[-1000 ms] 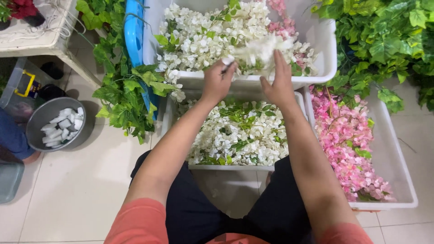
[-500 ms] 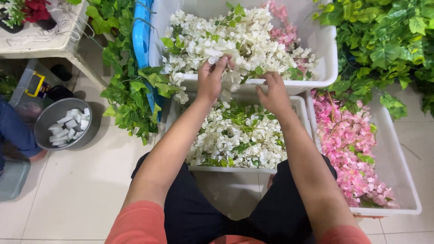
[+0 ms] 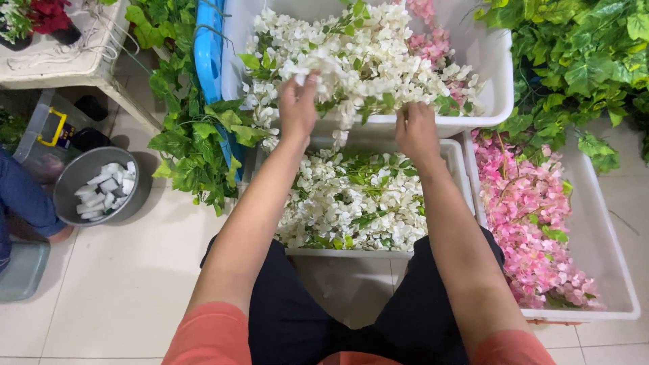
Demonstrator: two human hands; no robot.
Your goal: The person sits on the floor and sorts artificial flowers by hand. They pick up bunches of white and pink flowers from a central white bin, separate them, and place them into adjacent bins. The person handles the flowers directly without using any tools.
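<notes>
My left hand (image 3: 297, 108) is raised over the far white tub (image 3: 497, 81), fingers closed on a strand of white artificial flowers (image 3: 338, 74). My right hand (image 3: 416, 132) grips the same white flower strand lower down, at the tub's front rim. The far tub is heaped with white flowers and a few pink ones (image 3: 433, 44). Below my arms, a nearer white bin (image 3: 351, 203) holds more white blossoms with green leaves.
A white bin of pink flowers (image 3: 534, 223) stands at the right. Green leafy vines (image 3: 581, 61) fill the upper right, more vines (image 3: 189, 142) and a blue basket (image 3: 206, 54) the left. A grey bucket (image 3: 101, 189) with white pieces and a person's blue-clad leg (image 3: 23, 196) are at the left.
Both hands have spread apart over the far tub; my left hand rose and moved left, my right hand lowered to the rim, stretching the white strand between them.
</notes>
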